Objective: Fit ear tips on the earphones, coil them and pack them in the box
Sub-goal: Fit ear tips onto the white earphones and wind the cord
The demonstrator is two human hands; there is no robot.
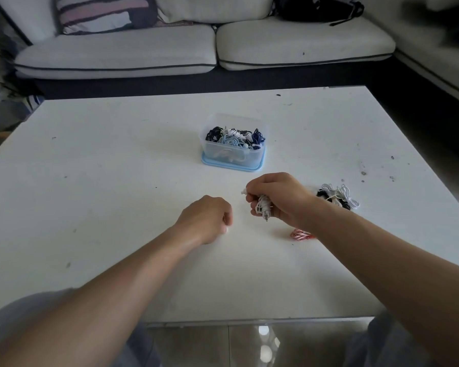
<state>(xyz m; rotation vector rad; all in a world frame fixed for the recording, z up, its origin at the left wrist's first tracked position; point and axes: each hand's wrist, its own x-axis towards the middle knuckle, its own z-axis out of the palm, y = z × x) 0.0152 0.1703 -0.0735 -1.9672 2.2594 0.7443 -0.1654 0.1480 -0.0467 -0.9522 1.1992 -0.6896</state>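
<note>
My right hand point(278, 198) grips a coiled pair of white earphones point(263, 205); an earbud sticks out at the top left of the fist and the jack plug points down. My left hand point(206, 221) rests on the white table point(104, 168) with its fingers curled under; a small white piece, perhaps an ear tip point(226, 230), shows at its fingertips. A clear plastic box point(232, 152) on a light blue lid stands beyond both hands, holding several coiled earphones in black, white, blue and navy.
A loose pile of white and black earphones point(338, 196) lies to the right of my right hand. A red and white coil point(300, 234) lies partly under my right forearm. A white sofa point(170, 51) runs behind the table.
</note>
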